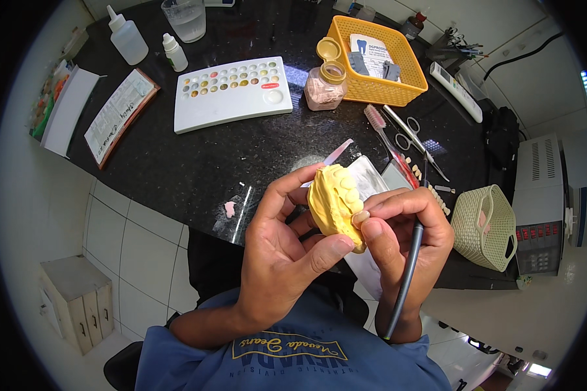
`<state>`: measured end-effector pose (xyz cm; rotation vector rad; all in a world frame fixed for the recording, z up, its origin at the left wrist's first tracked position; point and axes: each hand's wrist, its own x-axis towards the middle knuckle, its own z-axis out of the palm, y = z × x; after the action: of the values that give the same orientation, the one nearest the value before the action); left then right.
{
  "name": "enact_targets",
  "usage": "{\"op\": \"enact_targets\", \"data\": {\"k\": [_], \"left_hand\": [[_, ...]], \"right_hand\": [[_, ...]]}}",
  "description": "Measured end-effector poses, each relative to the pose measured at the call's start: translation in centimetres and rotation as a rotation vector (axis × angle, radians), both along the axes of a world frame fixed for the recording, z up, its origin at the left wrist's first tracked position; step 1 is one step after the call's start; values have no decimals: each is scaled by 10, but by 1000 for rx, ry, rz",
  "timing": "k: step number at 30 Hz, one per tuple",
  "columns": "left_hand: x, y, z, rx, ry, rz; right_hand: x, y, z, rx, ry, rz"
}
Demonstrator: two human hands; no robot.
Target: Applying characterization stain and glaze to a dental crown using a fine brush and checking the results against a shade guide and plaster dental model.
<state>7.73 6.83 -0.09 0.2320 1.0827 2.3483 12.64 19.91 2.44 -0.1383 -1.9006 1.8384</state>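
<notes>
My left hand (277, 257) is wrapped round a yellow dental cast (330, 203), thumb along its lower edge, fingers behind it. A row of moulded teeth on the cast faces right. Between thumb and forefinger, my right hand (414, 238) pinches a small cream artificial tooth (361, 216) right against the cast's side; whether it touches is hard to tell. A slim dark-handled tool (409, 277) is also tucked in the right hand, slanting down toward my wrist. Beyond the hands lie a white tray (366, 176), partly covered, and a pale pink spatula-like piece (338, 151).
Scissors (407, 133), a pink-bristled toothbrush (386, 133) and loose teeth lie right on the black counter (241, 153). Farther back stand a palette (231, 107), a jar of pink powder (326, 88), a yellow basket (385, 93) and bottles (129, 44). A beige basket (479, 228) sits far right.
</notes>
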Motion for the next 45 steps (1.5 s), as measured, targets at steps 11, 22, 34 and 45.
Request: {"op": "enact_targets", "data": {"k": [11,22,34,45], "left_hand": [[-1,-1,-1,25,-11,9],[-1,-1,-1,29,-13,6],[-1,-1,-1,36,-21,1],[0,-1,-1,33,-24,9]], "right_hand": [[-2,-1,1,44,-15,-11],[-2,0,2,5,-20,13],[-3,1,1,-31,6,33],[-2,-1,3,0,-13,12]]}}
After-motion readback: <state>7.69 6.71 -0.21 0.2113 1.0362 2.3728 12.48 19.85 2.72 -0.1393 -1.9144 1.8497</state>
